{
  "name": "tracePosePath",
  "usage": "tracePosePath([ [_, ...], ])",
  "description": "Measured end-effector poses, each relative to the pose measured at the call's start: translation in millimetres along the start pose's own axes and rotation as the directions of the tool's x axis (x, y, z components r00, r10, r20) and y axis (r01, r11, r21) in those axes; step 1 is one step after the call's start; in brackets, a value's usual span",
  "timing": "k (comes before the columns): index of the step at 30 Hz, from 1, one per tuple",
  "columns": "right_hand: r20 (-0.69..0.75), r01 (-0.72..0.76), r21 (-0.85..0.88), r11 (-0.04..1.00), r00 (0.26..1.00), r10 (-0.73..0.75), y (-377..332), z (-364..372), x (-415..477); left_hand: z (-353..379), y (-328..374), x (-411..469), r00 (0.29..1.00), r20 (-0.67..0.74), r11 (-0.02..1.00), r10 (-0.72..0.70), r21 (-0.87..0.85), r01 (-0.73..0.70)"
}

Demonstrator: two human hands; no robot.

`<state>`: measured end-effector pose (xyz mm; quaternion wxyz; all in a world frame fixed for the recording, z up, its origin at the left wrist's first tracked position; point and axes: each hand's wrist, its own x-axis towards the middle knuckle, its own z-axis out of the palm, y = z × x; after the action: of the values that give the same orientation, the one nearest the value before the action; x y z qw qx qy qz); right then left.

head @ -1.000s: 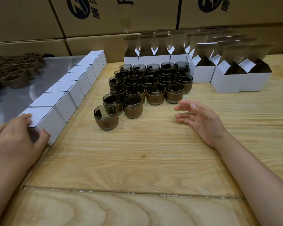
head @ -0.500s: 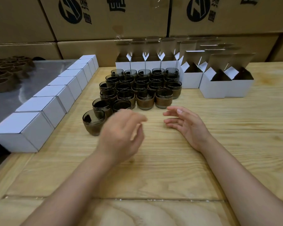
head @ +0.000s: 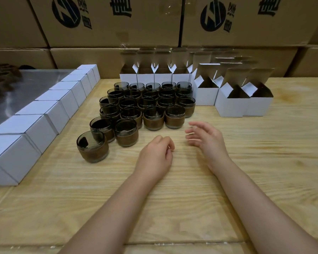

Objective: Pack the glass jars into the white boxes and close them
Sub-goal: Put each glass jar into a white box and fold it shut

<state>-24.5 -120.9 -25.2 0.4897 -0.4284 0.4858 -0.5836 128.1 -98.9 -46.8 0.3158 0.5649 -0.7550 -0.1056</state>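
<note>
Both hands are over the bench [head: 173, 189], just in front of the glass jars [head: 151, 107], and neither one holds anything. The left hand [head: 154, 156] has its fingers loosely curled with nothing inside them. The right hand [head: 207, 142] has loose, spread fingers, a bit blurry, close to the front row of jars but not touching. The jars stand upright in a tight bunch, side against side. The open white boxes [head: 231, 107] stand behind the jars and to their right, flaps up. The shut white boxes [head: 50, 107] make a line to the left of the jars. I think no jar is picked for the next box yet. Here is what could go wrong. The jars are so close that fingers going for one may bump its neighbours, and glass could knock glass or tip. The lone jar [head: 92, 146] at the front left of the bunch could get hit by a swinging left arm. An empty box is light, so a jar dropped in crooked may catch a flap or push the box over.
</note>
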Motion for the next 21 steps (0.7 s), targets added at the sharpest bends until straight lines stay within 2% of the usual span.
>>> tracePosePath([
  [3,-0.282,0.005,-0.297,0.955,0.955,-0.092,-14.6,-15.6,34.1,-1.5,0.1,0.4,1.000,0.018,1.000,-0.001,-0.007,0.001],
  [6,-0.414,-0.038,-0.548,0.836,0.880,-0.232,-32.7,-44.6,68.7,-2.1,1.1,0.4,1.000,0.020,1.000,0.000,-0.014,0.001],
  [8,-0.392,-0.098,-0.691,0.716,0.883,-0.257,-40.2,-62.5,87.4,-1.8,1.6,0.3,1.000,0.029,1.000,-0.004,-0.018,0.004],
  [10,-0.337,-0.161,-0.799,0.580,0.918,-0.209,-45.3,-75.2,101.1,-1.5,1.8,0.0,0.999,0.038,1.000,-0.011,-0.019,0.012],
  [12,-0.311,-0.201,-0.847,0.492,0.938,-0.152,-48.9,-82.3,110.1,-1.3,1.8,-0.1,0.999,0.043,1.000,-0.013,-0.016,0.014],
  [17,-0.277,-0.195,-0.888,0.416,0.950,-0.147,-51.3,-83.8,117.8,-1.2,1.0,0.3,0.999,0.051,1.000,-0.018,-0.009,0.019],
  [21,-0.320,-0.186,-0.888,0.421,0.908,-0.272,-48.5,-76.8,110.7,-2.0,1.0,1.2,0.999,0.050,1.000,-0.021,-0.016,0.022],
])
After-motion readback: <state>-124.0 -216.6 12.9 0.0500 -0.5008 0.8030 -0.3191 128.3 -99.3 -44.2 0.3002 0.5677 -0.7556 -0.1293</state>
